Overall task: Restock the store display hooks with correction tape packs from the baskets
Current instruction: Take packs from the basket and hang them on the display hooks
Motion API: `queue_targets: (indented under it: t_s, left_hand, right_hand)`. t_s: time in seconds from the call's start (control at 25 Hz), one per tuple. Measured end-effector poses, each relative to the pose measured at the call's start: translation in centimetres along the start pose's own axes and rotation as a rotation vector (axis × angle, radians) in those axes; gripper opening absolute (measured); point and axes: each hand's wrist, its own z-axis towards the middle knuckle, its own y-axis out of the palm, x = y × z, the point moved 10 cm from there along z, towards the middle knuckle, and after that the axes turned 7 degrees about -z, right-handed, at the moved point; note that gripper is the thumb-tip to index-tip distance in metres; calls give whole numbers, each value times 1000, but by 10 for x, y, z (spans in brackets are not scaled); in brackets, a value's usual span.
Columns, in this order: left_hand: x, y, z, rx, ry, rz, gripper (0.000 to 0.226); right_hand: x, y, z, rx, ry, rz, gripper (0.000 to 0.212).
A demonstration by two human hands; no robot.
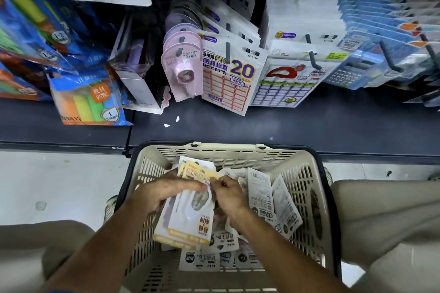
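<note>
Over the basket (307,173), both hands (166,191) (228,194) seemingly pinch stacked correction tape packs (190,219).

This is a shop that sells school and office things. Many packs hang in rows on hooks (227,53) above a dark shelf (309,126). There are sticker sheets (226,81), calculators (350,74) and bright markers (85,102). A small price label (189,55) sits on one pink pack. A shopping basket (307,173) stands on the floor.
</note>
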Motion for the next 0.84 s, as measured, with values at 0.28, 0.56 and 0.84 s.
queue_targets:
  t_s: [0.28,0.56,0.84]
  left_hand:
    - [-3,2,11,43,-5,50,46]
    - [6,-6,12,58,72,19,73]
    - [6,-17,18,88,68,92,55]
  right_hand:
    - [58,-74,23,34,19,-1282,59]
    - [65,-70,29,4,134,-1238,89]
    - [-20,-78,21,51,-9,-1508,30]
